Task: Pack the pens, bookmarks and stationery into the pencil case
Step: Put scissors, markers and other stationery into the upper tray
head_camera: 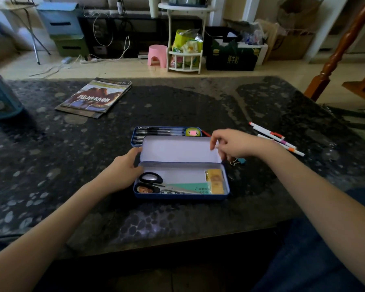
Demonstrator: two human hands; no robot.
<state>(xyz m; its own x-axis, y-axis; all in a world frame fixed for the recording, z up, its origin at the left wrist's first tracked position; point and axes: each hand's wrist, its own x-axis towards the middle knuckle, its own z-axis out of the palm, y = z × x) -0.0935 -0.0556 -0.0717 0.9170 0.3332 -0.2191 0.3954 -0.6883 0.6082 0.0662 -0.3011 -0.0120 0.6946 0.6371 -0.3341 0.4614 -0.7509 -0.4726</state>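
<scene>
On the dark mottled stone table [51, 165], progress is judged as partial: some stationery is packed, some is not. Toward the far left corner lies a stack of glossy magazines [95, 98], not part of the packing. Near the middle of the table, the left hand [122, 171] holds the left end of the blue metal pencil case [181, 196], thumb at the hinge end of the lid, the rest of the fingers hidden from view; it appears to steady the case. The case stands open, its pale lid [177, 148] raised toward the far edge. Inside the bottom compartment lie black-handled scissors [152, 183] at the left, green paper bookmarks [190, 187] in the middle and a yellow rectangular item [215, 181] at the right. Just behind the lid sits a blue inner tray [135, 135] holding black pens [160, 130] and a round green tape roll [192, 131]; this tray is not yet in the case. The right hand [232, 144] hovers at the lid's right end, fingers loosely curled; whether it pinches anything cannot be told. Just beside the case's right end lies a blue binder clip [238, 161]. Toward the right edge, three white marker pens [276, 138] remain unpacked. Remaining, by judgement: clip, markers, tray, closing.
</scene>
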